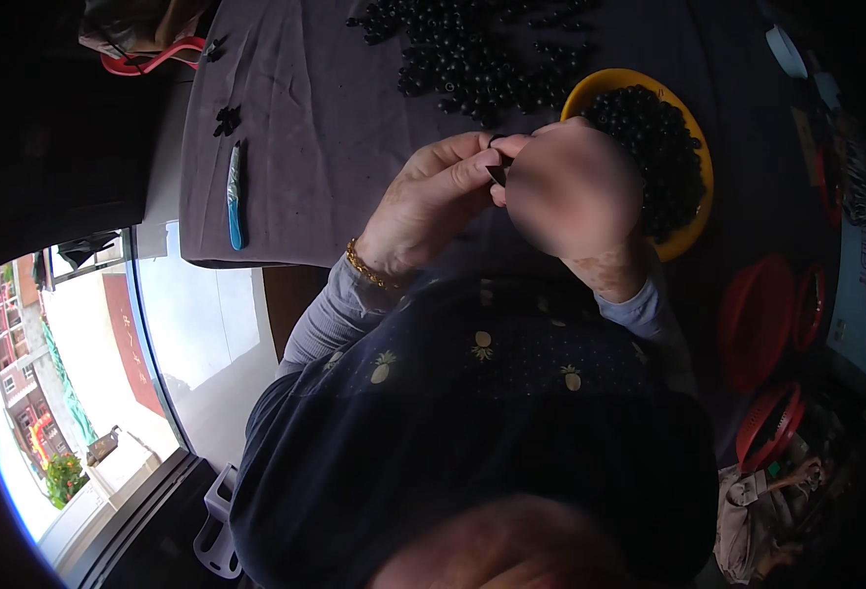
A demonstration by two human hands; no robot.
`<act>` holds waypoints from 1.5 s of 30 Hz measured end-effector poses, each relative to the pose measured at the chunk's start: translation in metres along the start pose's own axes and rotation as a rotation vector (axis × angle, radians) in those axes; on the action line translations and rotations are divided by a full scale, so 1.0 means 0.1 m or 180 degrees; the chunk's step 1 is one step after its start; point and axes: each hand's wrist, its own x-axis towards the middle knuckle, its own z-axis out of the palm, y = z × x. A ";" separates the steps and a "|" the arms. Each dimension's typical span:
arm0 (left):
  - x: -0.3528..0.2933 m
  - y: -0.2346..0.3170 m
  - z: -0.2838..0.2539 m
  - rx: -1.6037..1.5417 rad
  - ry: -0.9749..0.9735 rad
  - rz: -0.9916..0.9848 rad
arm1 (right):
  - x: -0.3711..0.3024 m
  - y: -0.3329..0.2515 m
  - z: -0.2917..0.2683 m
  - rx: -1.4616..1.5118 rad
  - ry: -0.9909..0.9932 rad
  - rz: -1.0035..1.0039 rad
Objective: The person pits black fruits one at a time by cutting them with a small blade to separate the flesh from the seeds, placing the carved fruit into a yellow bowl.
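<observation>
Over the cloth-covered table, my two hands meet at the fingertips. My left hand (431,204), with a gold bracelet at its wrist, pinches a small dark pointed piece (497,176) between thumb and fingers. Against it, my right hand (575,191) is curled, its fingertips by the same spot; most of it is blurred, so what it grips cannot be made out. A yellow bowl (705,187) full of small round black pieces (639,123) stands just right of my right hand. Beyond my hands lies a loose pile of similar black pieces (472,69).
A slim blue-handled tool (236,221) lies at the table's left, below a small black cluster (227,121). Red baskets (755,324) stand at the right. A purple-grey cloth (295,187) covers the table. A bright window (79,383) is at lower left.
</observation>
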 end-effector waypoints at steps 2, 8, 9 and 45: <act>0.00 -0.02 -0.01 -0.0203 -0.0017 -0.0109 | -0.01 0.01 0.00 -0.0113 -0.0026 -0.0056; 0.05 -0.08 0.30 -0.0392 0.0480 0.0215 | 0.00 0.00 0.01 -0.0893 0.0519 -0.0171; 0.05 -0.10 0.33 -0.0391 0.0483 0.0223 | 0.00 0.01 0.03 -0.0889 0.0516 -0.0177; 0.12 -0.15 0.39 -0.0083 0.0364 0.1018 | 0.00 -0.12 -0.12 -0.0952 0.0146 -0.0003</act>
